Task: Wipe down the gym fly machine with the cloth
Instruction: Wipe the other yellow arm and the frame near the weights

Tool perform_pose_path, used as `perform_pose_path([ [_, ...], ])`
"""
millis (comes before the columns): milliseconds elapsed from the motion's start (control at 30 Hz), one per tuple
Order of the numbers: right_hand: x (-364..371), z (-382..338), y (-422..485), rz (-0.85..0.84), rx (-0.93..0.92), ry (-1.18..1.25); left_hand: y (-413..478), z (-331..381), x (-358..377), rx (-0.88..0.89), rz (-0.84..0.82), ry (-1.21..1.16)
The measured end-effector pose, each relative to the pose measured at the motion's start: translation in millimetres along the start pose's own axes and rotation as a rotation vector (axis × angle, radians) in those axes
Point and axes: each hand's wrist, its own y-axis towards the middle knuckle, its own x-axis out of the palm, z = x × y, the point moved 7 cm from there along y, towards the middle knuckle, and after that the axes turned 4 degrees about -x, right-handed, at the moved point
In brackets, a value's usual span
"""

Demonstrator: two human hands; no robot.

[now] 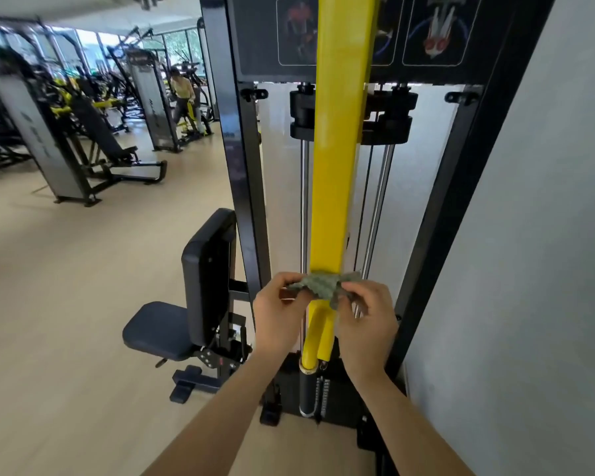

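Both hands are raised in front of the machine (248, 159), sharing a crumpled grey-green cloth (320, 286). The left hand (279, 314) pinches the cloth's left end, its fingers (291, 279) curled around the fabric. The right hand (368, 324) grasps the right end the same way, fingers (355, 289) bent over the edge while a loose corner hangs below them. The cloth lies across the front of the yellow bar (337, 166), low on its straight run and just above where the bar narrows and curves down to a black grip (308, 393). It hides that stretch of the bar, though whether it presses flat against the paint is hard to tell. Behind the bar stand chrome rods (304, 201) and a black weight block (390, 115), inside a black frame topped by a placard (437, 32) of exercise diagrams. To the left of the frame are the black backrest (207, 269) and seat (158, 328) on a pale wooden floor (66, 304). A grey wall (529, 269) runs close along the right. Farther back by the windows are more black-and-yellow machines (49, 132) and a person (182, 94) using one.
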Motion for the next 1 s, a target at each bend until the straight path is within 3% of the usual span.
perform_pose_path([
  [167,11,5,15,-0.077,-0.049,0.072,20,13,3,0.018,0.015,-0.077],
  [600,24,70,-21,-0.341,0.354,0.175,5,-60,4,-0.265,-0.095,0.07],
  [733,26,76,-24,-0.506,0.492,0.236,11,-60,-3,-0.372,-0.184,-0.124],
  [833,23,73,-21,-0.505,0.565,0.283,13,-53,-7,-0.451,-0.199,-0.305],
  [900,20,63,-11,-0.444,0.518,0.266,14,-40,-6,-0.414,-0.204,-0.341],
  [1000,17,45,9,-0.375,0.423,0.266,15,-12,-5,-0.233,-0.168,-0.215],
])
